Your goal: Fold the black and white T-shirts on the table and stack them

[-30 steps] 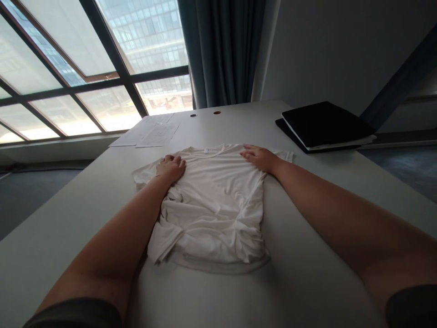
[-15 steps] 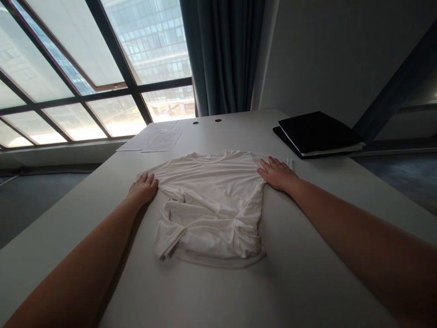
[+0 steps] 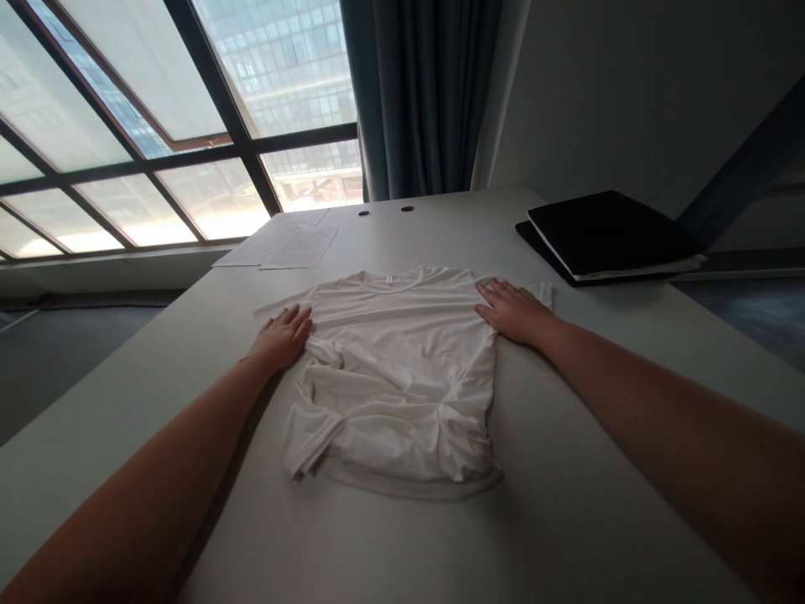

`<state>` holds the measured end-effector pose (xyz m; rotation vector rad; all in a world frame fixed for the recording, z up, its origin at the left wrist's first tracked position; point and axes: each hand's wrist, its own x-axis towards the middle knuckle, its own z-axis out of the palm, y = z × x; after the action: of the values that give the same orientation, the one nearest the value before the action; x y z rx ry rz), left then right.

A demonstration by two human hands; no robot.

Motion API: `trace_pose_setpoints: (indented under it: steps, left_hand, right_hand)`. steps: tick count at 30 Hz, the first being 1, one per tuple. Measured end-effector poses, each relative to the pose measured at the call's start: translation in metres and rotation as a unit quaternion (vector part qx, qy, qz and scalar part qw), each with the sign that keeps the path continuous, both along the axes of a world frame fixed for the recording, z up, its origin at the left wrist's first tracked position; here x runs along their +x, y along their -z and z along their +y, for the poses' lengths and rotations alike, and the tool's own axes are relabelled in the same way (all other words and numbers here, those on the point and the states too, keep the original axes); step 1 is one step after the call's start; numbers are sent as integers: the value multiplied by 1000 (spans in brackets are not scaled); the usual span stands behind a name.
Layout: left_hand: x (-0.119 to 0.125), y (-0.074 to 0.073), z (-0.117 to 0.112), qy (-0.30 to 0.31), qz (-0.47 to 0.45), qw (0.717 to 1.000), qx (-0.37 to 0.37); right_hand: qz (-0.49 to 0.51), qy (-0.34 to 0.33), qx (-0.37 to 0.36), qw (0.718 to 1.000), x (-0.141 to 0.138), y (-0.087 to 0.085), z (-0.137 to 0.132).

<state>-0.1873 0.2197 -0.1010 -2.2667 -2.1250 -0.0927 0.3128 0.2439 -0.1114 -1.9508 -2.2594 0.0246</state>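
A white shirt [image 3: 402,335] lies on the white table [image 3: 402,554], its neckline with a small label at the far side. The upper part is fairly smooth; the lower part is bunched in folds above the hem. My left hand [image 3: 283,337] rests flat with fingers outstretched on the left sleeve, by the armpit. On the opposite side, my right hand [image 3: 512,310] lies palm down on the right sleeve near the shoulder, fingers spread. Each hand covers part of its sleeve.
Paper sheets [image 3: 295,242] lie at the table's far left. Black folders [image 3: 613,236] with papers inside are stacked at the far right. Two round holes [image 3: 407,209] are near the far edge. A dark curtain [image 3: 421,92] hangs beside the windows [image 3: 207,84].
My left hand has slid right along the sleeve, towards the shirt's body. My right hand stays on the other sleeve. The view has shifted slightly.
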Motion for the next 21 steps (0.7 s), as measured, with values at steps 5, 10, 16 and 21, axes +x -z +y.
trace_pose_setpoints:
  steps: [5,10,16,21]
  left_hand:
    - [2,5,16,-6,0,1000,-25]
    - [2,3,43,0,-9,1000,-24]
    - [13,0,78,5,-10,1000,-26]
    - [16,0,92,-7,-46,999,20]
  right_hand:
    - [-14,8,-29,999,5,13,18]
    - [-13,27,-24,999,17,14,49]
    - [-6,5,3,1000,32,15,82]
    - [8,1,97,995,32,13,87]
